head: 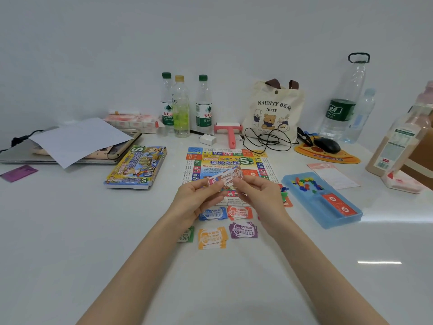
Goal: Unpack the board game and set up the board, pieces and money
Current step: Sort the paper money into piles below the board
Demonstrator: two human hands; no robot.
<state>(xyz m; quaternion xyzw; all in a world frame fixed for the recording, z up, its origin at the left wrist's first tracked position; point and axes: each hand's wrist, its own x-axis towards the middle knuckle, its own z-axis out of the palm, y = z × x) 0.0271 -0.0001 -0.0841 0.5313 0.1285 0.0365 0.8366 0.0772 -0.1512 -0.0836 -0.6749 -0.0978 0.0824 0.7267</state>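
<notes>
The game board (228, 161) lies unfolded at the table's centre. Above its near edge my left hand (196, 199) and my right hand (256, 195) together pinch a small stack of pink paper money (225, 179). Sorted money piles lie below the board: blue (213, 213), orange (240, 212), green (187, 234), yellow (212, 238) and purple (243, 229). The game box (137, 167) rests left of the board. A blue plastic tray (328, 212) on the right holds several coloured pieces (304, 184) and a red card deck (338, 204).
Three bottles (181, 106), a lint roller (228, 132), a charger with cable, a bear tote bag (273, 111) and a mouse on its pad (326, 146) line the back. A laptop under paper (77, 139) lies at left. Big bottles and a carton stand at right.
</notes>
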